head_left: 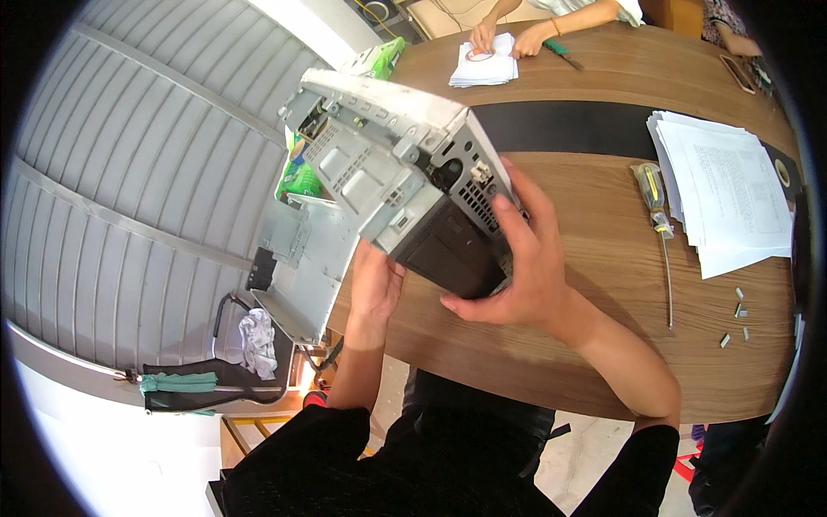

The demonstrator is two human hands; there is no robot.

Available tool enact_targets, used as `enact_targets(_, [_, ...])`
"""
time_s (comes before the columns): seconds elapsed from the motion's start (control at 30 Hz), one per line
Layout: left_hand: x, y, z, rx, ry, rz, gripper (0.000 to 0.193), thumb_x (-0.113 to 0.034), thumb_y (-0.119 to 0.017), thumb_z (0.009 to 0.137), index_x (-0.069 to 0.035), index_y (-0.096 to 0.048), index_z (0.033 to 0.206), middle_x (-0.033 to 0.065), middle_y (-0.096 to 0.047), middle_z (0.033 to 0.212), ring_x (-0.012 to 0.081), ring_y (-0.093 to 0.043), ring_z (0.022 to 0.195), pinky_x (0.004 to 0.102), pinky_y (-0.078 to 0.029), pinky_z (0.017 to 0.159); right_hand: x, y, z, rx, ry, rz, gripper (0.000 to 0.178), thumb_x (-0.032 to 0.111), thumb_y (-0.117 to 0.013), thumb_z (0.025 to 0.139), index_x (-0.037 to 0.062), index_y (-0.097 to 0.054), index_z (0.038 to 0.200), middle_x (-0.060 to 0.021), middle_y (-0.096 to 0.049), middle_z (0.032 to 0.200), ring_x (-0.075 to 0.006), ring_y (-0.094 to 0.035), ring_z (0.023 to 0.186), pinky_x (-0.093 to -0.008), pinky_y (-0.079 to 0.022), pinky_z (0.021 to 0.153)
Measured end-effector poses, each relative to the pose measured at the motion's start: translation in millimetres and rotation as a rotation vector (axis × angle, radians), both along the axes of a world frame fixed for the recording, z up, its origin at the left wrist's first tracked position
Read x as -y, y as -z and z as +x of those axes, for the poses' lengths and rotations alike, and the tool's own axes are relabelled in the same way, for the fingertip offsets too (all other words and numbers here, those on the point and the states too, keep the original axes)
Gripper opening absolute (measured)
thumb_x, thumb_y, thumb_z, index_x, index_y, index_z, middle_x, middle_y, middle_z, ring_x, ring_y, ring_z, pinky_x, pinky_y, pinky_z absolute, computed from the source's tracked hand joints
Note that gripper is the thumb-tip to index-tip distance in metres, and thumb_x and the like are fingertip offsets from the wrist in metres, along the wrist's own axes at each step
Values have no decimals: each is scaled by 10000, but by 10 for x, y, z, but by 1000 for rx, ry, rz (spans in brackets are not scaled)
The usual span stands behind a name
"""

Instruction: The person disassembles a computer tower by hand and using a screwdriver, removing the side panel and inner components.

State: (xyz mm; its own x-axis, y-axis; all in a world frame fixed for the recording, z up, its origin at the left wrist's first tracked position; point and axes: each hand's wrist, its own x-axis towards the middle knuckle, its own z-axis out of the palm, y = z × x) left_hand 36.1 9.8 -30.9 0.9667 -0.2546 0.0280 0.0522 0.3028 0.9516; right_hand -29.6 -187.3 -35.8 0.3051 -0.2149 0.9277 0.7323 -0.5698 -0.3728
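A metal computer case point(362, 177) is lifted at a tilt above the table, its vented panel and a black plastic drive bay point(452, 246) facing me. My right hand point(530, 246) grips its near right end, thumb under the black part and fingers over the vented panel. Under the case's lower left side is my left hand point(376, 280), its fingers partly hidden behind the metal; it supports the case from there. Left of that hand a bent sheet-metal cover point(314, 271) stands at the table's left edge.
A long screwdriver point(662, 233) lies right, beside stacked papers point(719, 185) and several small pale pegs point(741, 312). Across the wooden table point(594, 207), another person's hands point(534, 39) rest at papers point(487, 71) near a green-handled tool point(560, 52). A chair point(233, 379) stands left.
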Motion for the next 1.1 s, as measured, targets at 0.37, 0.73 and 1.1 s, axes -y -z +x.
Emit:
enact_targets(0.37, [-165, 146, 30, -112, -33, -221, 368, -150, -500, 923, 13, -456, 1250, 136, -557, 1196, 234, -580, 1040, 340, -485, 892, 31, 19, -2, -10, -15, -27, 858, 342, -845, 475, 99, -469, 1207, -308, -381, 1289, -415, -492, 1074, -454, -446, 810])
enact_targets(0.73, [-264, 354, 214, -16, -31, -130, 357, -160, -491, 929, -4, -464, 1248, 120, -562, 1187, 224, -571, 1053, 337, -478, 899, 12, 56, 22, 4, -38, -6, 894, 354, -856, 478, 98, -428, 1220, -331, -369, 1301, -418, -491, 1072, -456, -442, 817])
enact_targets(1.1, [-124, 152, 135, 4, 20, -42, 319, -184, -487, 945, -2, -505, 1207, 88, -562, 1180, 210, -550, 1065, 333, -460, 905, 52, 119, 75, 44, -126, 42, 907, 379, -824, 525, 92, -414, 1281, -264, -340, 1377, -399, -464, 1112, -449, -395, 868])
